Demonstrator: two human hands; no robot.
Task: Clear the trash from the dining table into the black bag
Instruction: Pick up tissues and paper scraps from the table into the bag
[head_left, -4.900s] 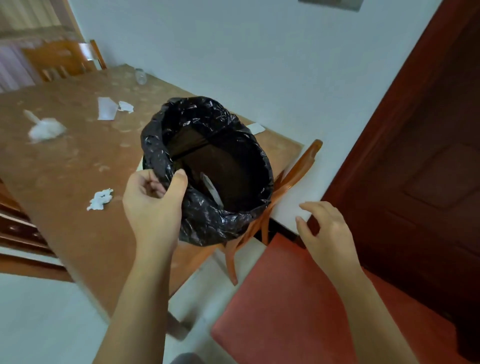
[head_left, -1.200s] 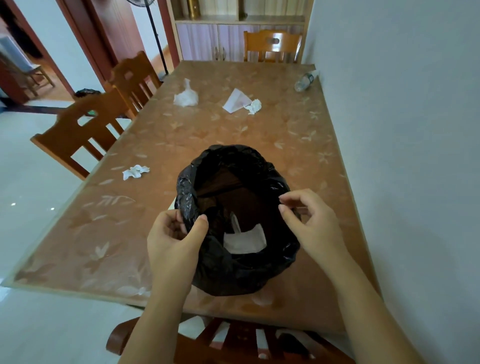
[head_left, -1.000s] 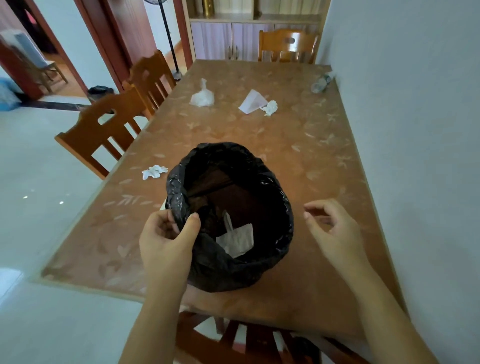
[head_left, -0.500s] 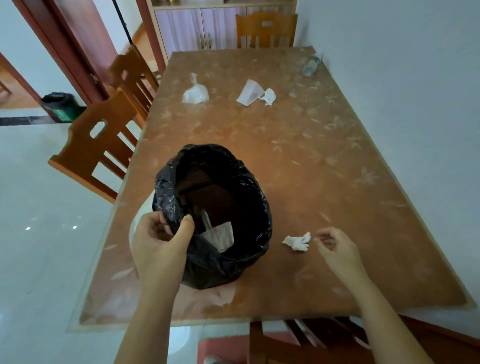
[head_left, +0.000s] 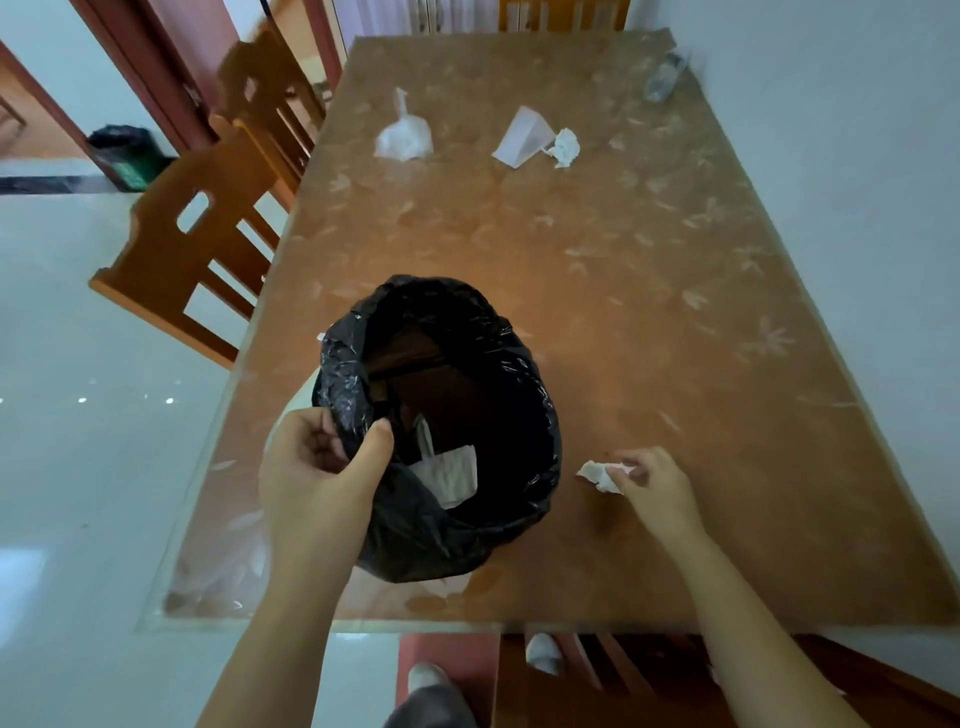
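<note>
Crumpled tissue (head_left: 596, 474) sits toward the worktop's (head_left: 675, 338) near edge, just right of the black bag (head_left: 349, 374). The right grip (head_left: 655, 486) pinches it in the fingertips: pickup under way. The left grip (head_left: 317, 467) clasps the bag's rim, mouth wide. Next, lift and drop inside; other scraps (head_left: 402, 139) wait toward the far edge.

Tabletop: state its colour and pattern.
The tabletop is orange-brown with pale leaf prints; head view shows it.
</note>
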